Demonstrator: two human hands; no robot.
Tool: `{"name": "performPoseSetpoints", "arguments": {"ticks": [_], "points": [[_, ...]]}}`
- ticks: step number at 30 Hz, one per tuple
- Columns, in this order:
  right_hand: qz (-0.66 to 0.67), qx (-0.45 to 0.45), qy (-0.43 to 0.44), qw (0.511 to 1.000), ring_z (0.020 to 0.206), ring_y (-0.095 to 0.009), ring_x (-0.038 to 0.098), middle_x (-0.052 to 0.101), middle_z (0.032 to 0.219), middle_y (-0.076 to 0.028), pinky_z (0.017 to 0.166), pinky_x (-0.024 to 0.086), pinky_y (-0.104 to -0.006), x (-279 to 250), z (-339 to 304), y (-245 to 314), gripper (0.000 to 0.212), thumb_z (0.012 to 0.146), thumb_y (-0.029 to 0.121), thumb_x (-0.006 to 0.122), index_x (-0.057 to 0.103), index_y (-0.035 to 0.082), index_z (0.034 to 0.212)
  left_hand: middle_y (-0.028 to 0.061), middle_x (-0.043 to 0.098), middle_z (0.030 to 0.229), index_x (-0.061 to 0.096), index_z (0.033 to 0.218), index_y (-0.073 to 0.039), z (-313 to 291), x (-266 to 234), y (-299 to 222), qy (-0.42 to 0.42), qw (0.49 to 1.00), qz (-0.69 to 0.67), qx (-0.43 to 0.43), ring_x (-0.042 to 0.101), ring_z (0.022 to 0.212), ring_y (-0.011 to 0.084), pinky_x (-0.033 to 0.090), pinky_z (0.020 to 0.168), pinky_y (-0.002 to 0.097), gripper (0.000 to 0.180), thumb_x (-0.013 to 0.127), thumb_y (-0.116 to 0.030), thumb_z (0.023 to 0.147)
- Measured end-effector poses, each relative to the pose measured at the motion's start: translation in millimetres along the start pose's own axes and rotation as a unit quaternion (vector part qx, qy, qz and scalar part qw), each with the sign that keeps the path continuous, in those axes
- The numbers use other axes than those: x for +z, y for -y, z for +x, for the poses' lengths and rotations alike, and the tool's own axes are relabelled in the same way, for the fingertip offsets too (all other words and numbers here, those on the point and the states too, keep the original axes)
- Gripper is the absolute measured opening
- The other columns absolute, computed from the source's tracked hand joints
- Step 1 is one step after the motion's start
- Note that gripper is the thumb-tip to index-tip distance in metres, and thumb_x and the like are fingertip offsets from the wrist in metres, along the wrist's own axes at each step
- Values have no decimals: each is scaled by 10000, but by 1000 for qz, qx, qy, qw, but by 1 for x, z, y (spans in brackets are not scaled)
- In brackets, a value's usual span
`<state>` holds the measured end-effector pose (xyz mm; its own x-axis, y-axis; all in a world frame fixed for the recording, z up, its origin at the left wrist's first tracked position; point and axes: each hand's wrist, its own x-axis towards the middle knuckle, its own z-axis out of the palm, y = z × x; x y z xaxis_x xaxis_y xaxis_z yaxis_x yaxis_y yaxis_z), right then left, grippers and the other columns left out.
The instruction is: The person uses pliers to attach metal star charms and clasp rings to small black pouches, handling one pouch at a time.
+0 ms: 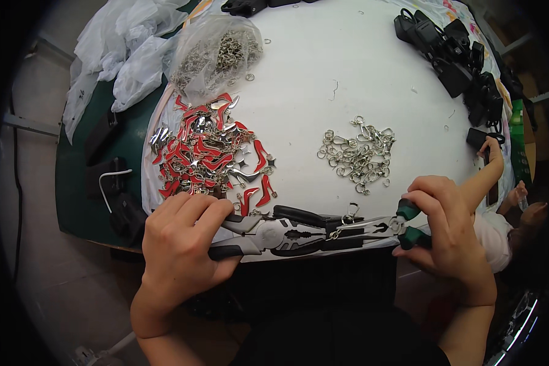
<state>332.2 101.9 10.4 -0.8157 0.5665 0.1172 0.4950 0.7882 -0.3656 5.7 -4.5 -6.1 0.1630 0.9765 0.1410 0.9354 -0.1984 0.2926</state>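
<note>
My left hand point(186, 241) is closed around the handles of large grey-and-black pliers point(267, 235). From the other side, my right hand point(448, 226) grips the green handles of slim long-nose pliers point(372, 229). The two jaws point at each other just over the table's near edge. A short silver chain point(333, 234) sits between the tips, with a metal clasp point(350, 213) at its upper end. Exactly how each jaw grips the chain is too small to tell. Black shapes point(296, 213) lie behind the jaws; their kind is unclear.
A pile of red high-heel shoe charms point(204, 152) lies left, below a clear bag of metal rings point(219, 55). Silver clasps with rings point(360, 152) lie right of the middle. Black boxy objects point(451, 55) line the right edge. Another person's hand point(491, 152) touches one there.
</note>
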Motion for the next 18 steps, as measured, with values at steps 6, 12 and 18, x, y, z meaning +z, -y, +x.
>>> {"name": "performPoseSetpoints", "arguments": {"ticks": [6, 12, 18], "points": [[-93, -56, 12, 994, 846, -313, 571, 577, 999, -143, 738, 454, -423, -5, 6, 7, 657, 689, 363, 820, 549, -24, 1144, 55, 614, 828, 644, 912, -74, -4, -3, 2, -7, 1000, 2, -9, 596, 741, 259, 481, 661, 373, 495, 819, -167, 459], [-10, -21, 53, 998, 757, -298, 582, 599, 937, -147, 648, 467, -375, -4, 3, 10, 638, 707, 345, 834, 553, -43, 1129, 69, 619, 853, 649, 933, -47, -7, -2, 1, -42, 999, 21, 5, 598, 744, 271, 485, 649, 384, 557, 800, -153, 408], [110, 25, 80, 990, 780, -307, 602, 605, 925, -155, 655, 497, -388, 4, -3, 5, 611, 731, 311, 840, 552, -56, 1125, 77, 609, 869, 652, 953, -24, -10, 4, 2, -104, 992, 68, 38, 590, 745, 285, 476, 637, 397, 636, 759, -132, 335]]}}
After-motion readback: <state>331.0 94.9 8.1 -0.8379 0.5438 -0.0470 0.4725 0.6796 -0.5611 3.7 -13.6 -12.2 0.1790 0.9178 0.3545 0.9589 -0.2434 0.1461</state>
